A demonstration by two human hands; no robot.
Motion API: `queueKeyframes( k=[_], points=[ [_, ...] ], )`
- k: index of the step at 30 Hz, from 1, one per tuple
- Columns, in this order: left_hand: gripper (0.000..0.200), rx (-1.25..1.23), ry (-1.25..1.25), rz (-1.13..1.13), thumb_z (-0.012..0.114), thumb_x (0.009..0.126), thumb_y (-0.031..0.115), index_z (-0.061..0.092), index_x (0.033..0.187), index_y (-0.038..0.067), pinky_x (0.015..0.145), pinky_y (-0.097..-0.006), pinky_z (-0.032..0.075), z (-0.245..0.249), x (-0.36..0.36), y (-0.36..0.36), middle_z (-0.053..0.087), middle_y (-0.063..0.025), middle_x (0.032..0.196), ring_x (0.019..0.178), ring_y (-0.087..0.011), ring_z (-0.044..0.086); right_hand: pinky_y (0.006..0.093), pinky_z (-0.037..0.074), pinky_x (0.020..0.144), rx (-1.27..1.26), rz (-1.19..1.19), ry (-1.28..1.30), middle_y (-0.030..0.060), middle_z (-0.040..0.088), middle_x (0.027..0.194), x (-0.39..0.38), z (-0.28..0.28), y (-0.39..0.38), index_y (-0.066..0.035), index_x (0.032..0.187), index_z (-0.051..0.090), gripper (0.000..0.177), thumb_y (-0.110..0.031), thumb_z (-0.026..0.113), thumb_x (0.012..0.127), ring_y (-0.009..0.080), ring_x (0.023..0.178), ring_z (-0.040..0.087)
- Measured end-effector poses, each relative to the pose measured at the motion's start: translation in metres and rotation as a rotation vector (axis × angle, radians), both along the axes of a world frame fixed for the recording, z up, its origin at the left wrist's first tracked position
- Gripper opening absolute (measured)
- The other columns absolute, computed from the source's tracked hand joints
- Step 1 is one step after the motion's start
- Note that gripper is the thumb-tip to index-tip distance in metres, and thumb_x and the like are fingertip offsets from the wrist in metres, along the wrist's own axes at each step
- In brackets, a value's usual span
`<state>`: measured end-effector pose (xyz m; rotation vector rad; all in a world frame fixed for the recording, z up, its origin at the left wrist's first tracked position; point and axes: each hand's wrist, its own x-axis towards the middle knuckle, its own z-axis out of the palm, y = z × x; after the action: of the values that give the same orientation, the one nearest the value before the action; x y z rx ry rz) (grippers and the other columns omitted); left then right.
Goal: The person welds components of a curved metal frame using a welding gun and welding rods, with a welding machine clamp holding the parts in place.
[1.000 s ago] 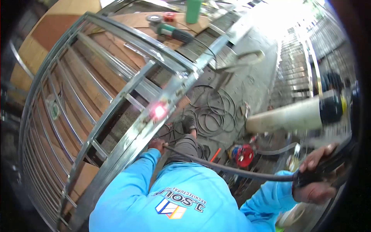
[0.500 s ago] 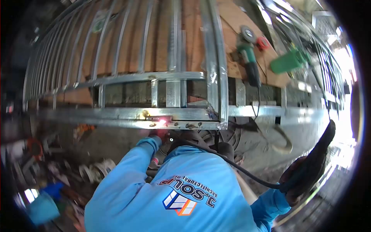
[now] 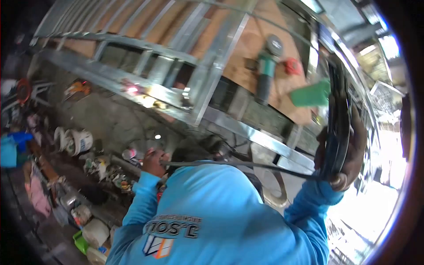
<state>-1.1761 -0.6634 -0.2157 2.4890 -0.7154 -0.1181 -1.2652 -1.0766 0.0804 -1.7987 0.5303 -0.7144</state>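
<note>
Right hand (image 3: 342, 154) clamped on black tool (image 3: 338, 101), left hand (image 3: 153, 161) gripping cable (image 3: 238, 164), steel frame (image 3: 212, 84) beyond

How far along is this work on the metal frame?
Done: the frame looks joined up, and one spot on it glows. In hand: the left hand grips a cable, off the frame; the right hand holds a dark shield. Left, perhaps: cleanup; the grinder lies on the board.

A metal fabrication workshop: a welded steel grille frame (image 3: 207, 66) lies on plywood boards, an angle grinder (image 3: 266, 70) beside it, paint tubs (image 3: 75, 141) on the concrete floor below.
</note>
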Motion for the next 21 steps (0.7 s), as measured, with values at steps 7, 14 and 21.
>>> queueKeyframes(
  k=[7,14,21],
  points=[
    [0.036,-0.166,-0.099,0.002,0.077,0.087,0.027,0.066,0.114,0.007,0.069,-0.0463,0.047,0.059,0.007,-0.037,0.065,-0.0118,0.084,0.074,-0.0339,0.061,0.0196,0.051,0.048,0.030,0.085,-0.008,0.0219,0.068,0.101,-0.010,0.008,-0.022,0.012,0.149,0.032,0.144,-0.065,0.096,0.045,0.0132,0.061,0.065],
    [0.061,-0.241,-0.182,0.182,0.080,0.087,0.032,0.056,0.135,0.004,0.065,-0.0412,0.049,0.076,-0.004,-0.090,0.061,-0.0082,0.080,0.071,-0.0268,0.059,0.0420,0.040,0.108,0.183,0.489,0.063,0.0319,0.049,0.142,0.014,-0.034,-0.043,0.014,0.149,0.029,0.130,-0.051,0.096,0.059,0.0336,0.129,0.052],
    [0.090,-0.134,0.020,0.433,0.080,0.086,0.038,0.035,0.150,-0.008,0.081,-0.0436,0.051,0.082,-0.003,-0.143,0.070,-0.0167,0.097,0.084,-0.0334,0.066,0.0367,0.034,0.114,0.540,0.788,0.187,0.0213,0.052,0.143,0.067,-0.069,-0.076,0.014,0.149,0.031,0.117,-0.037,0.096,0.067,0.0260,0.133,0.050]
  ],
)
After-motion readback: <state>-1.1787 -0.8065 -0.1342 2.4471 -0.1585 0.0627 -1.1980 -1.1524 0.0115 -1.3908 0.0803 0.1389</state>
